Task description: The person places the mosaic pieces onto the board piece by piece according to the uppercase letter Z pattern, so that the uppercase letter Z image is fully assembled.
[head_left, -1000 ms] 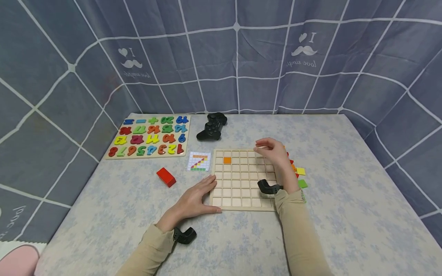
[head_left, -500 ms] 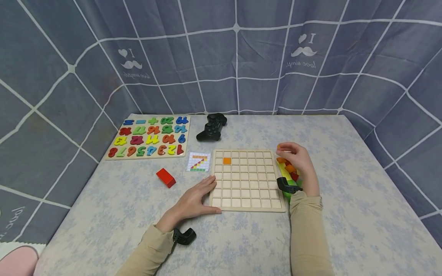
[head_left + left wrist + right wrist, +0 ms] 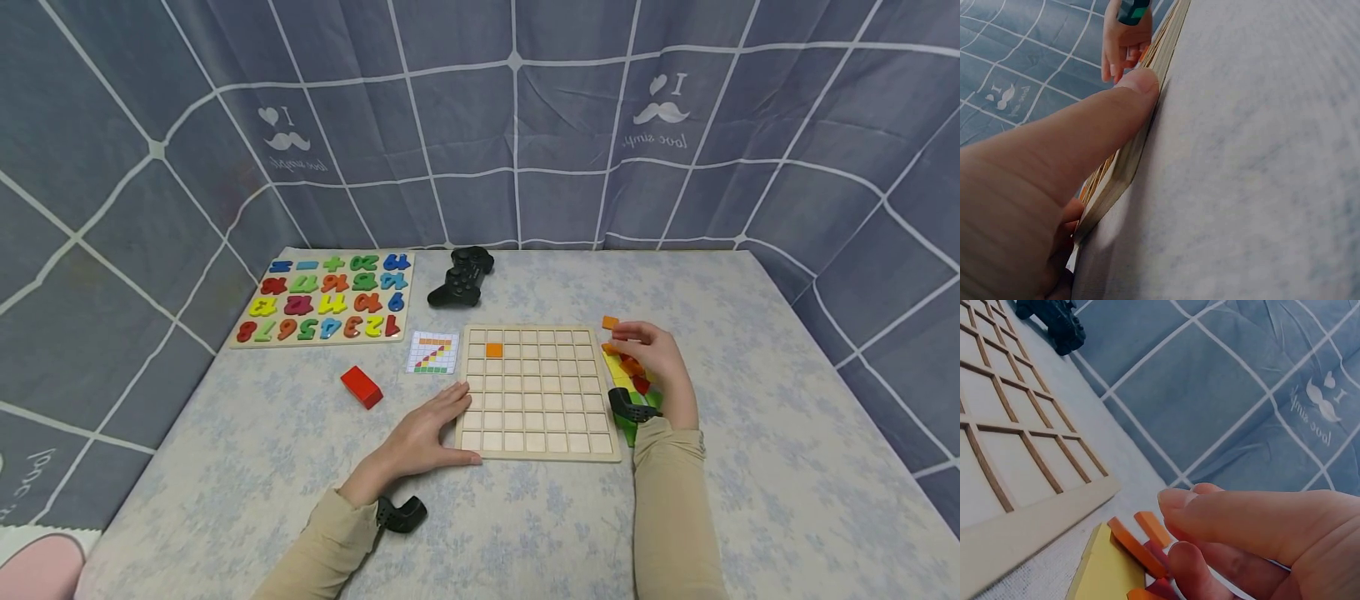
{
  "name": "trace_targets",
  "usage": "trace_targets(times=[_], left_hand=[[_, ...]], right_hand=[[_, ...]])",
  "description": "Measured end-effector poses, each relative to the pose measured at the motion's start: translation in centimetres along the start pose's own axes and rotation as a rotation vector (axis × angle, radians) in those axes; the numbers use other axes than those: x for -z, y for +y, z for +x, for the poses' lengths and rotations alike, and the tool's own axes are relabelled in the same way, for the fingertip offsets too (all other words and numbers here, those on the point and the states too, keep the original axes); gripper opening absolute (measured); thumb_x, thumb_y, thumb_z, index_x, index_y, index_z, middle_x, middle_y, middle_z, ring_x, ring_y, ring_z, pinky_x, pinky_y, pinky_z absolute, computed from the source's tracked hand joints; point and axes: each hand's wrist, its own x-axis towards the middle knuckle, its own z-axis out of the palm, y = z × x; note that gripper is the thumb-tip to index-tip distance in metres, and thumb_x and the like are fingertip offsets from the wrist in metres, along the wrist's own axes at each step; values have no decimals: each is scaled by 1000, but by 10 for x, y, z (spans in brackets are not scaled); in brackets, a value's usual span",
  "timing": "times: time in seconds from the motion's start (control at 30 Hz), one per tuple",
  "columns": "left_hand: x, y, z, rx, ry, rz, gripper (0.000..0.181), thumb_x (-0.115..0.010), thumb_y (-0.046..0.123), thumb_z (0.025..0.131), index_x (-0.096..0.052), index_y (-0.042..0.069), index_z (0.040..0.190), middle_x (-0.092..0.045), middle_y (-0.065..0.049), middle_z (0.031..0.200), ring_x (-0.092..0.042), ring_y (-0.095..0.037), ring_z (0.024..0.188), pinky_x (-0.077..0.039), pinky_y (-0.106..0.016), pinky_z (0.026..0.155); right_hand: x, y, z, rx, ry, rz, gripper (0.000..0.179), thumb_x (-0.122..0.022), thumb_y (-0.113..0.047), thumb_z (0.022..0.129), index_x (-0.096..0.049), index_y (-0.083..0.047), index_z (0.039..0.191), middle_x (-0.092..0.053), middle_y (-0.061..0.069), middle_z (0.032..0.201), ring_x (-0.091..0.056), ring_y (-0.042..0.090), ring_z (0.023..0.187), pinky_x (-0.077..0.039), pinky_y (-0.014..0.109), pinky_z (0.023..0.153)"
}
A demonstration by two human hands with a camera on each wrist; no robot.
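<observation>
My left hand rests at the near left corner of a wooden grid board; its thumb touches the front edge and its fingers lie along the left side. One orange square tile sits in a cell at the board's upper left. Off the board's right side, my right hand hovers over a pile of tiles, partly hiding it. Yellow tiles and orange tiles show near its fingertips in the right wrist view, with nothing visibly held. A separate orange tile lies just beyond those fingers.
Left of the board lies a pattern card, with a red block nearer me. A number puzzle board stands at the back left. A black game controller lies behind the grid board. A curtain encloses the table.
My right hand has moved right from above the board's far right part to the tile pile, then slightly nearer me, uncovering an orange tile. The left hand stays put.
</observation>
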Motion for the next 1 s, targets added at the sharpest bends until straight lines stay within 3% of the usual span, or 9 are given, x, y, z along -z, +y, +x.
trace_targets(times=[0.27, 0.73, 1.0], left_hand=[[-1, 0, 0, 2, 3, 9, 94, -72, 58, 73, -40, 1, 141, -29, -8, 151, -22, -22, 140, -26, -43, 110], [-1, 0, -1, 2, 4, 8, 94, -73, 57, 73, -40, 1, 141, -29, -8, 151, -22, -22, 140, -26, -43, 110], [-1, 0, -1, -2, 8, 11, 93, -72, 57, 73, -40, 1, 141, -29, -8, 151, -23, -22, 140, -27, -43, 109]], right_hand=[[1, 6, 3, 10, -15, -51, 44, -62, -20, 92, -53, 1, 129, -53, 22, 126, -55, 31, 104, -49, 27, 78], [1, 7, 4, 17, -52, -133, 39, -58, -15, 94, -54, 1, 128, -55, 24, 120, -56, 29, 90, -48, 29, 71], [-2, 6, 4, 30, -61, -199, 36, -57, -14, 94, -56, 0, 127, -54, 24, 121, -53, 31, 93, -46, 35, 77]])
